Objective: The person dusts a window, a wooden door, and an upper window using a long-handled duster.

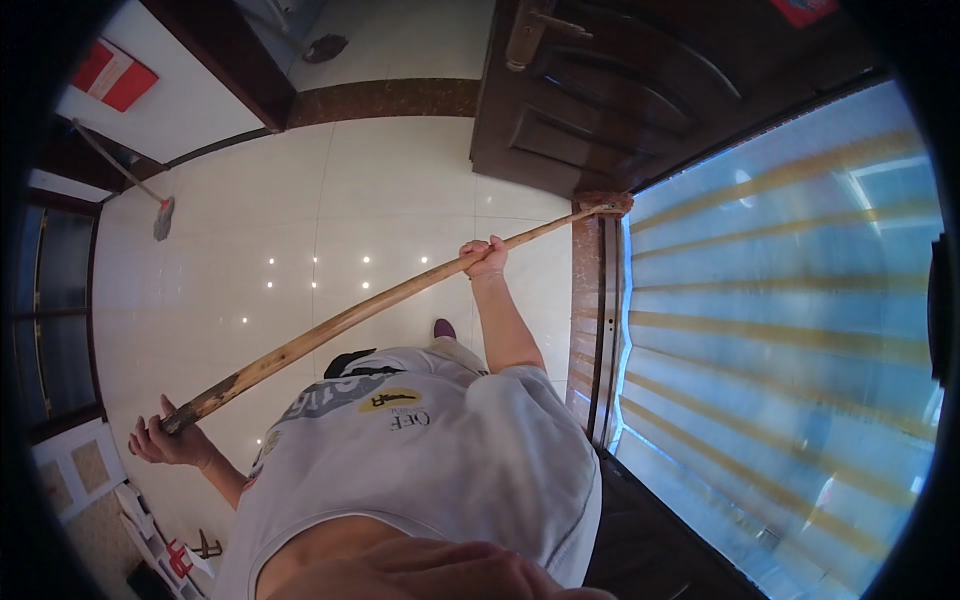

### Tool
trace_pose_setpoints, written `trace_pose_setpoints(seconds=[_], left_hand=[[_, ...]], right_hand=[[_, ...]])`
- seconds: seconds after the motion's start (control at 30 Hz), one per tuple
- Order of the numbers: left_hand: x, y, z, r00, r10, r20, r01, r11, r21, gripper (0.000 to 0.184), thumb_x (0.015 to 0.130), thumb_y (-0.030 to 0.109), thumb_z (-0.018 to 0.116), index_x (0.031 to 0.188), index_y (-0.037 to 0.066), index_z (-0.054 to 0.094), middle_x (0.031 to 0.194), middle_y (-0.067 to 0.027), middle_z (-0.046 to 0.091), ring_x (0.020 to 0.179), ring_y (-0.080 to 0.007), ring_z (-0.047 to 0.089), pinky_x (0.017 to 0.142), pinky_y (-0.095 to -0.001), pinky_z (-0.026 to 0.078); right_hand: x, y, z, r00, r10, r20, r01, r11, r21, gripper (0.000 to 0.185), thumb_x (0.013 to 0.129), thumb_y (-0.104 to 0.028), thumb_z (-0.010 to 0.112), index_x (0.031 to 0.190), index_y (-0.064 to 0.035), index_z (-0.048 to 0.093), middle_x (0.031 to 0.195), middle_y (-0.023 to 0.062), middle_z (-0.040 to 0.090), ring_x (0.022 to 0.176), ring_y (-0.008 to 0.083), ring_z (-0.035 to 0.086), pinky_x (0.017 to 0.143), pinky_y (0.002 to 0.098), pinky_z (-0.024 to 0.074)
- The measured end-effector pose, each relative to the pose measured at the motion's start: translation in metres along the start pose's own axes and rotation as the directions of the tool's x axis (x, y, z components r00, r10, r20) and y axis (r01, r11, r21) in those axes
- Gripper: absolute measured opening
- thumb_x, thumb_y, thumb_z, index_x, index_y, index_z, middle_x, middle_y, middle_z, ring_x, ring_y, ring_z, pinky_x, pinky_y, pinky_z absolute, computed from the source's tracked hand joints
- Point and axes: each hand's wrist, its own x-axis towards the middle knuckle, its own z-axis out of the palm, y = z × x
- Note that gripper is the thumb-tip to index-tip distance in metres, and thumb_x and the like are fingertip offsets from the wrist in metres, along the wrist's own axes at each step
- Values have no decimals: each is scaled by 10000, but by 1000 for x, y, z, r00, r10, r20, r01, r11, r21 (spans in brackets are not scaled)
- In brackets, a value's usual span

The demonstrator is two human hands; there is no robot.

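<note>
A long, light wooden pole slants across my body, its thicker, darkened end at the lower left. My left hand holds that end, thumb on the upper side and fingers loosely curled past it. Farther up the pole, my right hand is closed around the shaft, arm stretched forward. The thin far end reaches a rough reddish-brown piece at the foot of the door frame; whether it is fixed to the pole I cannot tell.
A dark panelled door stands at the upper right, next to a translucent striped curtain. A mop leans by the left wall. Glossy pale tiles cover the floor. Small furniture sits at the lower left.
</note>
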Motion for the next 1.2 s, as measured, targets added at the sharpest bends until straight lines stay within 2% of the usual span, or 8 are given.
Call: trace_pose_setpoints(seconds=[0.17, 0.3, 0.33, 0.7, 0.83, 1.03, 1.1, 1.2], left_hand=[[12, 13, -3, 1000, -5, 1, 5, 1000, 19, 317, 647, 189, 810, 766, 78, 538, 927, -69, 565, 997, -250, 498, 896, -421, 415], [19, 8, -11, 999, 29, -23, -28, 998, 59, 345, 614, 192, 828, 783, 79, 549, 910, -72, 583, 977, -276, 508, 872, -418, 416], [19, 4, -15, 999, 34, -21, -33, 997, 65, 345, 614, 192, 828, 783, 79, 549, 910, -72, 583, 977, -276, 508, 872, -418, 416], [3, -37, -41, 999, 36, -28, -30, 981, 192, 323, 631, 158, 818, 770, 65, 542, 952, -67, 569, 1025, -260, 482, 871, -428, 438], [2, -88, -46, 998, 44, -45, -35, 983, 181, 321, 638, 170, 815, 768, 64, 542, 943, -71, 567, 1003, -262, 497, 878, -438, 434], [12, -150, -57, 988, 112, -102, -89, 975, 201, 338, 640, 205, 817, 781, 71, 541, 866, -69, 581, 887, -242, 560, 866, -440, 441], [19, -173, -61, 975, 179, -134, -136, 951, 278, 302, 648, 172, 809, 715, 55, 538, 728, -95, 606, 677, -265, 592, 727, -418, 462], [24, -209, -69, 962, 207, -180, -150, 946, 286, 276, 658, 155, 798, 685, 43, 547, 707, -116, 605, 685, -288, 594, 676, -425, 463]], right_hand=[[10, 2, 0, 997, 11, -70, -12, 1000, -20, 226, 704, -241, 485, 553, -144, 349, 471, -16, 367, 417, 139, 392, 509, 317, 373], [24, 19, -5, 991, 132, -35, -131, 991, 27, 250, 720, -260, 476, 543, -156, 334, 458, -22, 345, 403, 133, 384, 495, 319, 370], [28, 26, -8, 981, 191, -30, -189, 980, 56, 266, 731, -269, 472, 536, -164, 324, 455, -28, 334, 396, 127, 379, 479, 317, 364], [49, 113, -25, 966, 255, -34, -255, 967, -2, 264, 731, -272, 467, 536, -161, 328, 465, -34, 352, 401, 123, 391, 506, 318, 373], [38, 163, -19, 962, 269, -39, -270, 963, -8, 261, 728, -270, 470, 538, -162, 327, 468, -34, 347, 408, 119, 389, 502, 311, 370], [15, 225, -1, 956, 292, -12, -293, 955, -46, 268, 731, -269, 469, 537, -164, 317, 466, -35, 335, 412, 119, 379, 495, 306, 367], [7, 246, 5, 952, 304, 19, -303, 951, -63, 273, 731, -265, 469, 533, -165, 310, 464, -38, 332, 411, 117, 378, 497, 306, 368], [-10, 274, 13, 942, 335, 26, -332, 939, -92, 277, 730, -251, 474, 528, -167, 304, 464, -43, 333, 413, 113, 379, 499, 308, 369]])
